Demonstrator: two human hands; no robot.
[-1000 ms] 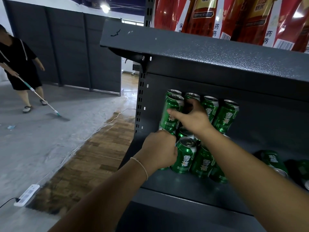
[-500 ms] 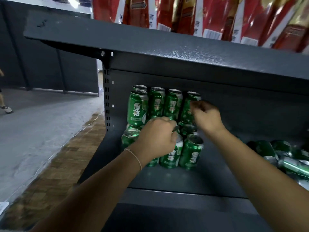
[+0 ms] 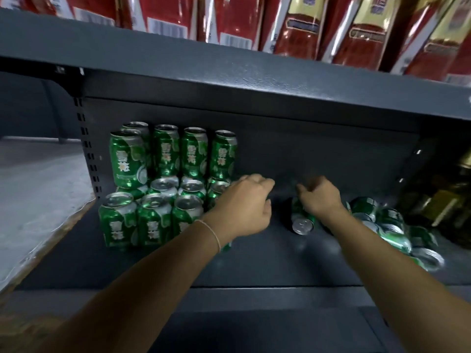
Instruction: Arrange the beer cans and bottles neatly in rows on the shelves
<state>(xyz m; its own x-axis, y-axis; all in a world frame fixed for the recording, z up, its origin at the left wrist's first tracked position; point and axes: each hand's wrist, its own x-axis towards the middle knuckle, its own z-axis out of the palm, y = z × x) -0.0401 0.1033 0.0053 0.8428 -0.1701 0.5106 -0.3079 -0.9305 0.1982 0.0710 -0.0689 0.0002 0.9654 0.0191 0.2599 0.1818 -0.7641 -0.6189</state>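
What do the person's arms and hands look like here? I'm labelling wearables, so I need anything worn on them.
Both forearms are bare, with no sleeves in view. The left hand has a thin, pale string bracelet around its wrist. The right hand shows no gloves, rings, watch or band, though the picture is slightly blurred.

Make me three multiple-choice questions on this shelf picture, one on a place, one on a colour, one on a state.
1. Where do the stacked cans stand on the shelf?
A left end
B right end
C front middle

2. What colour are the packages on the shelf above?
A blue
B red
C white

3. How does the can under the right hand lie?
A upright
B on its side
C stacked

Answers: 1 A, they stand by the left upright; 2 B, red wrappers show; 3 B, its silver end faces the camera.
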